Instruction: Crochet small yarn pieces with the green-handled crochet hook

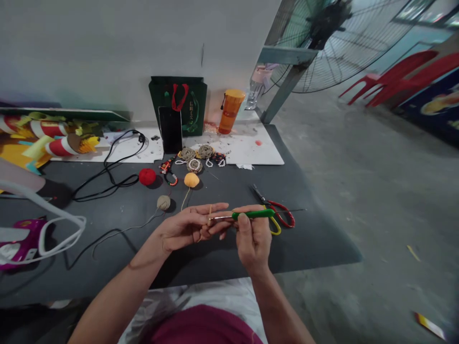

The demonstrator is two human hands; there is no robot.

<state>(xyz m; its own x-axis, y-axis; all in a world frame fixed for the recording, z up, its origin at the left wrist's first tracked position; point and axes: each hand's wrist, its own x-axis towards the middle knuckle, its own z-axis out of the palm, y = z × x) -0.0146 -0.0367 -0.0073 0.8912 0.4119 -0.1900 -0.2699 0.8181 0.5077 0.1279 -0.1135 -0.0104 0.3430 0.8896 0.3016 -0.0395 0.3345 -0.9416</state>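
Note:
My right hand grips a crochet hook by its green handle, with the thumb pressed along it. The metal shaft points left and its tip meets the fingers of my left hand. Light yellow yarn loops over my left index finger, and my thumb and fingers pinch it near the hook's tip. A strand runs up from that hand toward a yellow yarn ball. Any stitches between the fingers are too small to make out. Scissors with red and yellow handles lie just beyond my right hand.
On the dark table lie a red yarn ball, a beige ball and beaded crochet pieces. Behind stand a phone, a green bag and an orange bottle. A purple device sits left.

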